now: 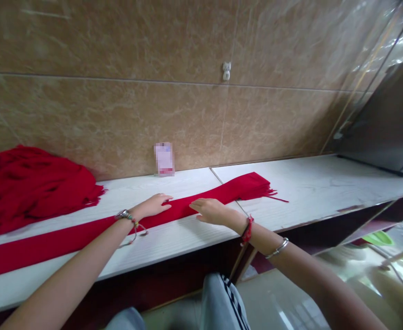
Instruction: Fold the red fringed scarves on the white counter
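Observation:
A long red scarf [67, 238] lies stretched along a white shelf top [325, 188], folded into a narrow strip, with its fringed end at the right. My left hand [153, 206] lies flat on the strip near its middle, fingers stretched out. My right hand [211, 211] rests flat on the strip just to the right of it, fingers pointing left toward the other hand. Both wrists wear bracelets.
A heap of red scarves [25, 183] sits at the left against the tiled wall [118, 105]. A small blurred card [164, 159] leans on the wall behind the strip. A dark appliance [387, 123] stands at the far right. My knees show below the shelf edge.

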A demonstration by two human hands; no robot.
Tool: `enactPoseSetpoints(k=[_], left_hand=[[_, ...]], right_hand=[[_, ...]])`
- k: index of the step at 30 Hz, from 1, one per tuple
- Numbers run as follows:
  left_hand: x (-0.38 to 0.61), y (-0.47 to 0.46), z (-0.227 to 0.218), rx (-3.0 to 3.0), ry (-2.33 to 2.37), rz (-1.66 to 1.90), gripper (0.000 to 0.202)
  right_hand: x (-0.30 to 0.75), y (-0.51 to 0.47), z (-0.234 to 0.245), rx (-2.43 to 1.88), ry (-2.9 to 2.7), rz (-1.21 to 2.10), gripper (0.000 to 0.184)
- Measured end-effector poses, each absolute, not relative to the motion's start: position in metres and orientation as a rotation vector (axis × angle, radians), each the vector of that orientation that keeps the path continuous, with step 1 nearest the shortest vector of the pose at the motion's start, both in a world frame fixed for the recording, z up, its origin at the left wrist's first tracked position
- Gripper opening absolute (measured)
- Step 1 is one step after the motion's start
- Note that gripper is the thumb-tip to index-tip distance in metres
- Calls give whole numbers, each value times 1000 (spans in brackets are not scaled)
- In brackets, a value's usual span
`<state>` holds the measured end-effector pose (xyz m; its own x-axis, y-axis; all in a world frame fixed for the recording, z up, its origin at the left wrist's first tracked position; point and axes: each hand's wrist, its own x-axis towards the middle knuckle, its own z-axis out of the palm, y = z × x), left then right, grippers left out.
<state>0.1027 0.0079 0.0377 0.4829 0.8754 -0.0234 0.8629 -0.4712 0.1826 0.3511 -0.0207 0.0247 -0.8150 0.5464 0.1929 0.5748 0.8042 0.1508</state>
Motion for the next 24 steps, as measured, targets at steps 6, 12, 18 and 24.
enactPoseSetpoints(k=[6,12,18,24], left_hand=[[109,26,37,2294,1580,124,38],[113,42,35,2152,1421,239,31],[124,52,30,2113,1417,276,28],[125,51,33,2054,1383,322,27]], right_hand=[[337,-23,25,-816,-2916,-567,26],[330,-21,17,-835,-2821,-654,26],[323,-22,14,-829,-2755,-707,16],[322,-25,19,-924,-2755,-715,16]])
